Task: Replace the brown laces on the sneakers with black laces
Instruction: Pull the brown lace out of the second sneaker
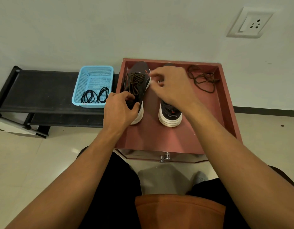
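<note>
Two dark sneakers with white soles stand in a reddish-brown drawer (pixel 225 103). The left sneaker (pixel 139 80) is threaded with a brown lace (pixel 135 83). My left hand (pixel 120 109) grips that sneaker at its heel and collar. My right hand (pixel 172 85) hovers above the right sneaker (pixel 170 114), fingers loosely curled, reaching toward the left sneaker's toe side; I cannot tell whether it pinches anything. A loose brown lace (pixel 203 79) lies at the drawer's back right. Black laces (pixel 95 95) lie coiled in a blue basket (pixel 93 75).
The basket sits on a low black bench (pixel 39 90) left of the drawer. A white wall with a socket (pixel 252 23) rises behind. My knees and an orange shirt fill the bottom, on a pale tiled floor (pixel 27 162).
</note>
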The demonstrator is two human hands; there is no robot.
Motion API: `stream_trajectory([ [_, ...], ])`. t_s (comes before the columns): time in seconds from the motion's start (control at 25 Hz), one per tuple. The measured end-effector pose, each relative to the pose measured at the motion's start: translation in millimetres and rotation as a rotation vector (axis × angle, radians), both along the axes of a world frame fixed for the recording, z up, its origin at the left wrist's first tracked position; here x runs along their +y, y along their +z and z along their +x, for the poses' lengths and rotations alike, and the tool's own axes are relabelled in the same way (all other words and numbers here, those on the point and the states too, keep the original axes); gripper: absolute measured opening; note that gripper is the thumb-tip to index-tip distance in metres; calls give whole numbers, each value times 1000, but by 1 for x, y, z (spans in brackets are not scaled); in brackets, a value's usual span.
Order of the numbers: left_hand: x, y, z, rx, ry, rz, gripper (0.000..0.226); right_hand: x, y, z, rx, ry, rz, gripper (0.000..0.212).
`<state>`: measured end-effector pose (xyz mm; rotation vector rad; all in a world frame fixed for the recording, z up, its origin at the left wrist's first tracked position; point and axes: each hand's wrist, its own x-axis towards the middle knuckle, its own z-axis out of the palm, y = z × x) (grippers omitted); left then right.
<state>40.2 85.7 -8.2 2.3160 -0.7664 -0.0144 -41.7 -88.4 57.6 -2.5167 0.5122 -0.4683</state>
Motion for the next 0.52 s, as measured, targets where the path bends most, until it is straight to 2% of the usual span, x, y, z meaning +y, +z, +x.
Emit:
stream_trajectory([
  [0.08, 1, 0, -1, -43, -9, 63, 24, 23, -9, 22, 147, 28, -57, 22],
  [0.16, 2, 0, -2, -70, -20, 93, 23, 35, -21, 40, 286, -21, -43, 33],
  [0.4, 4, 2, -2, -3, -45, 83, 24, 38, -40, 50, 296, -109, -42, 44],
  [0.52, 5, 8, -15, 5, -106, 118, 23, 35, -43, 38, 306, -102, -63, 39],
])
